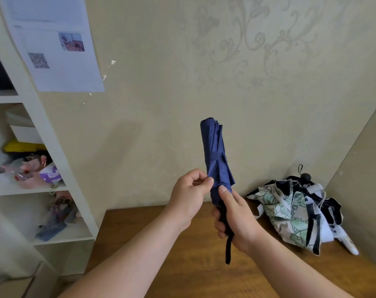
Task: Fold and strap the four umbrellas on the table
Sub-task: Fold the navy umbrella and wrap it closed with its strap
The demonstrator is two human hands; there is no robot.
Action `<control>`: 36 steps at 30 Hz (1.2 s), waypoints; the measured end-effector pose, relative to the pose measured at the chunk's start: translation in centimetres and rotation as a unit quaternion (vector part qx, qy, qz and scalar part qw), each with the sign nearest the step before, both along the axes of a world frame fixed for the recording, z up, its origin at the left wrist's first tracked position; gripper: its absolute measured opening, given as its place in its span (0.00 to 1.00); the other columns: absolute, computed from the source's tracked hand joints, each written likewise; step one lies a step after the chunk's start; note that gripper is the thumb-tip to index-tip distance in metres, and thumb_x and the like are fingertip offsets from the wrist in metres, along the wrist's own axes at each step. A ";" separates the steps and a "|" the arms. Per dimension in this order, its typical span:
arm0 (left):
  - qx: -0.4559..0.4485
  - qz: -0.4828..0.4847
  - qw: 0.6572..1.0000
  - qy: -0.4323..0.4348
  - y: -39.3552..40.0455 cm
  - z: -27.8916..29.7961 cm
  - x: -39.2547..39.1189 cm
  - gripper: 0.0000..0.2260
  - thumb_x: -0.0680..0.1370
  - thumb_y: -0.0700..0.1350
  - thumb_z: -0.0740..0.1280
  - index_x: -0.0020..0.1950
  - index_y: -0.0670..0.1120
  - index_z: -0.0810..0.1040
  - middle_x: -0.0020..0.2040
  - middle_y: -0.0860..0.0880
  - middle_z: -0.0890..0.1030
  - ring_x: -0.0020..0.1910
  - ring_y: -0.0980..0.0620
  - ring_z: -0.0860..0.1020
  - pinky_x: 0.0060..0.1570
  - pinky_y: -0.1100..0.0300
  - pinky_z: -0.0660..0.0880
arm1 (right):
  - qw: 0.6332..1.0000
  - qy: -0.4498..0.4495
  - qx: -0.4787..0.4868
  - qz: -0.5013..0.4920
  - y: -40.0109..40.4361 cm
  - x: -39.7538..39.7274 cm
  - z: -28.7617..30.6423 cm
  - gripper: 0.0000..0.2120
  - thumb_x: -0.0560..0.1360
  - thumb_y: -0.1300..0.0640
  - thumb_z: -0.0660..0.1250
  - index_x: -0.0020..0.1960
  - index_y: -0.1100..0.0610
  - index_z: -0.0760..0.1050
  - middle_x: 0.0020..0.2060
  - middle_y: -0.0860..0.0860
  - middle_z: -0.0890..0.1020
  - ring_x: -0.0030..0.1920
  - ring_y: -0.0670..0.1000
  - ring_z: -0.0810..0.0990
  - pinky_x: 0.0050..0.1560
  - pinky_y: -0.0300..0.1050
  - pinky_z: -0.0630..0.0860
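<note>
Presently the navy umbrella (pixel 217 151) stands upright; right hand (pixel 236 220) grips its handle, left hand (pixel 188 194) fingers pinch the canopy's left edge.

Right hand (pixel 236 218) fist-curled, thumb up; left hand (pixel 190 196) pinching, both forearms raised.

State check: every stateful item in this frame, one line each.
blue umbrella: folded, strap wrapped round it, held upright above the table.
left hand: pinching the canopy's lower edge.
right hand: gripping the handle, thumb on the fabric.
umbrella pile: loose, unstrapped, on the table against the wall.
</note>
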State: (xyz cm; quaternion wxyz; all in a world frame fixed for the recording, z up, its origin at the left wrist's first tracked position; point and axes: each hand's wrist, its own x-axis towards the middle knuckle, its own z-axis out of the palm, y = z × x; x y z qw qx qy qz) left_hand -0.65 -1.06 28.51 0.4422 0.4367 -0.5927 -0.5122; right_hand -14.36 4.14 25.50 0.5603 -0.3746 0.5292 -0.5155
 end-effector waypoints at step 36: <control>-0.071 -0.057 0.995 -0.051 0.8 0.9 1.6 0.10 0.84 0.55 0.66 0.50 0.51 0.83 0.46 0.55 0.84 0.50 0.56 0.81 0.60 0.53 0.77 | 0.998 0.056 -0.019 0.033 2.0 -1.3 0.1 0.30 0.82 0.32 0.56 0.53 0.61 0.70 0.32 0.59 0.74 0.25 0.55 0.69 0.26 0.44 0.66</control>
